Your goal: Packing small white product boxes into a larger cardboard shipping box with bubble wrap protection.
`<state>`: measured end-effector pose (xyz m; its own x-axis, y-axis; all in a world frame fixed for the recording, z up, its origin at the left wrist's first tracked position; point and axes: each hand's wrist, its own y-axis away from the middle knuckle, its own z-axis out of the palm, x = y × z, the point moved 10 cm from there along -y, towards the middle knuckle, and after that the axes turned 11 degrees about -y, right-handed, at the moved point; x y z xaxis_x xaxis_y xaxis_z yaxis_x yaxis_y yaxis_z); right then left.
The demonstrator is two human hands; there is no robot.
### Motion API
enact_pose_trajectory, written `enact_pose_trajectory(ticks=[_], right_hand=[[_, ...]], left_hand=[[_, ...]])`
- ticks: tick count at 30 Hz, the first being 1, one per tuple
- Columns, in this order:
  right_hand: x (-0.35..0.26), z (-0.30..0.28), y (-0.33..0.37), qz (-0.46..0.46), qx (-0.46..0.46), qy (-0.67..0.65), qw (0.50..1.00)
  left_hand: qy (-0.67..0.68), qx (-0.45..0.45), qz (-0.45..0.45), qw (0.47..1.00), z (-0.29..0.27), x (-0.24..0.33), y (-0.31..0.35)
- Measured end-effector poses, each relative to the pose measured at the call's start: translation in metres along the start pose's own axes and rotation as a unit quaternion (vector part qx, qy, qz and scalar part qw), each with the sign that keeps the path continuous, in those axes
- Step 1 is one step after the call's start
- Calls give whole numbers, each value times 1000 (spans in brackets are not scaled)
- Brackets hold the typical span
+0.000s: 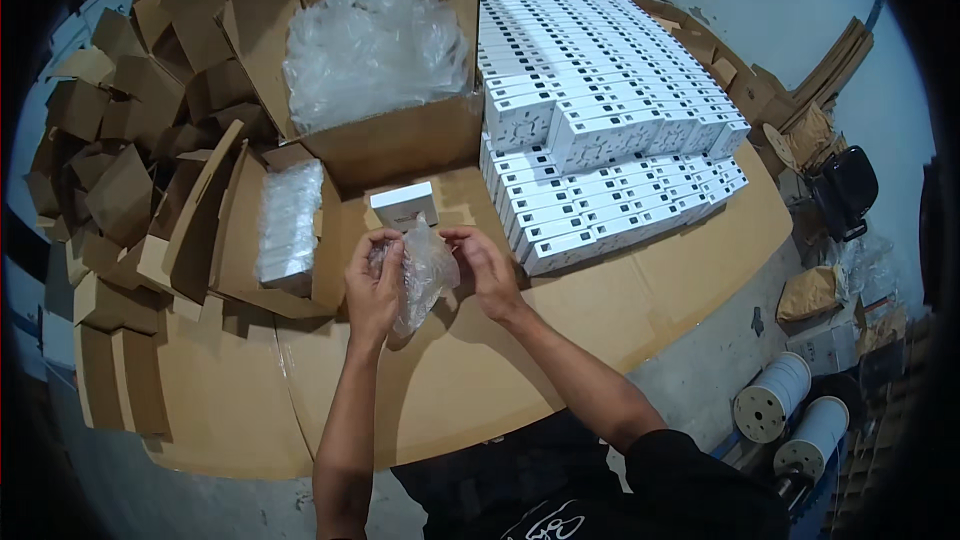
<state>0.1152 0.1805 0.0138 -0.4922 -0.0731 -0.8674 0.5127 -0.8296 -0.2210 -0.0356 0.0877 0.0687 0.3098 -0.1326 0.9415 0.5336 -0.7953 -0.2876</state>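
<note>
A clear, crinkled bubble-wrap bag (425, 285) is between my hands, above the cardboard-covered table. My left hand (374, 285) is closed on the bag's left side. At its upper right edge, my right hand (488, 272) has curled fingers gripping the plastic. Just beyond the bag, a small white box (402, 204) stands on the table, its lower right partly hidden by the plastic. Left of my hands, an open cardboard carton (238, 258) holds a row of bubble-wrapped boxes (291, 220).
Behind my hands, a large carton (400, 140) contains a heap of clear plastic bags (380, 45). Stacked white boxes (620, 130) fill the table's far right. Empty brown cartons (130, 190) pile up at left. Cable reels (772, 398) stand on the floor at right.
</note>
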Motion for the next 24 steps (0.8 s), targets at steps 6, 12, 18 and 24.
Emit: enact_pose_trajectory(ticks=[6, 12, 18, 24], right_hand=[[-2, 18, 5, -1, -3, 188, 982], [-10, -1, 2, -51, 53, 242, 967], [-18, 4, 4, -57, 59, 255, 964], [-16, 10, -2, -44, 33, 176, 983]], left_hand=[[11, -10, -69, 998, 9, -50, 16], [12, 43, -137, 990, -10, -69, 15], [22, 70, -150, 986, -20, -71, 16], [18, 3, -97, 995, -4, -60, 11]])
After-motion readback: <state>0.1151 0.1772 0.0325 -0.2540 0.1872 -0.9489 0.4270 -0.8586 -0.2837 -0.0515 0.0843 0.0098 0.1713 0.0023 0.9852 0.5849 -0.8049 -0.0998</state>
